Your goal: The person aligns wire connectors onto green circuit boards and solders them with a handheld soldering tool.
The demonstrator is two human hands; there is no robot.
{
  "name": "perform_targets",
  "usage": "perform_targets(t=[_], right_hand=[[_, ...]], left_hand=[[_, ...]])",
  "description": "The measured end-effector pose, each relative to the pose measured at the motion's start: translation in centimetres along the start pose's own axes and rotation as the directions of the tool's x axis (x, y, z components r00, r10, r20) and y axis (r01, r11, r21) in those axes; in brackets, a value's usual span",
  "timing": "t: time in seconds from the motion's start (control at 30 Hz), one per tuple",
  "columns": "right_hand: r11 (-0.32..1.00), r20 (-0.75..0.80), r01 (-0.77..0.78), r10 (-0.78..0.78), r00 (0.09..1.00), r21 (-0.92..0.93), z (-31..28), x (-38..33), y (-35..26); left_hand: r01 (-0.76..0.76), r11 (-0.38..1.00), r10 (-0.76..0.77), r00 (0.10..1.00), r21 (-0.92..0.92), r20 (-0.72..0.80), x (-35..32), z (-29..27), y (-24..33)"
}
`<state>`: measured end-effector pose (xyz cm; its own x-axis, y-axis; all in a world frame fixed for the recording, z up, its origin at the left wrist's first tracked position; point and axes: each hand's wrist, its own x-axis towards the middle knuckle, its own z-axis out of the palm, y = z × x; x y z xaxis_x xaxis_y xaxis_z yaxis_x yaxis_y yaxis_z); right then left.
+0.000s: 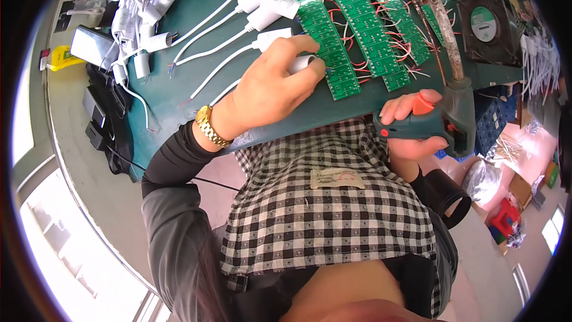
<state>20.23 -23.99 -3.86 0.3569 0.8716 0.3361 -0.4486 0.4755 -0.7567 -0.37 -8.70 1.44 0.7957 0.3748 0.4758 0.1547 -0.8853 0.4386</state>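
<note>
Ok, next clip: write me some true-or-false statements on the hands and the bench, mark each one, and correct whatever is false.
1. The right hand grips a dark pistol-grip tool. True.
2. The left hand is empty and away from everything. False: it holds a white cylindrical part.
3. A black square fan lies to the right of the green circuit boards. True.
4. The watch is on the right wrist. False: the gold watch is on the left wrist.
5. The apron is black-and-white checked. True.
</note>
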Motion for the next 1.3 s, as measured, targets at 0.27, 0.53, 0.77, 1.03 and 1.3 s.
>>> perform_targets(t=[0.27, 0.53, 0.77, 1.03, 1.3], right_hand=[[0.999, 0.012, -0.038, 0.038, 0.999, 0.012, -0.4, 0.0, -0.5], [0.984, -0.004, -0.145, 0.146, 0.989, -0.106, 0.5, -0.1, -1.1], [0.842, -0.077, -0.448, 0.446, 0.892, -0.302, 2.1, -1.1, -3.9], [0.195, -0.196, -0.976, 0.957, 0.212, -0.101, 2.0, 2.3, -7.4], [0.178, -0.158, -0.927, 0.958, 0.240, -0.330, 1.6, 1.7, -8.0]], left_hand=[[0.061, 0.984, -0.044, 0.994, 0.169, -0.102, 0.2, 1.2, -0.1], [0.259, 0.949, -0.220, 0.952, 0.177, -0.215, 0.8, 1.3, -0.9], [0.305, 0.949, -0.279, 0.929, 0.075, -0.244, 1.0, 1.3, -1.0], [0.365, 0.930, -0.357, 0.927, 0.051, -0.118, 1.1, 0.2, -1.3], [0.337, 0.939, -0.322, 0.932, 0.064, -0.168, 1.0, 0.6, -1.4]])
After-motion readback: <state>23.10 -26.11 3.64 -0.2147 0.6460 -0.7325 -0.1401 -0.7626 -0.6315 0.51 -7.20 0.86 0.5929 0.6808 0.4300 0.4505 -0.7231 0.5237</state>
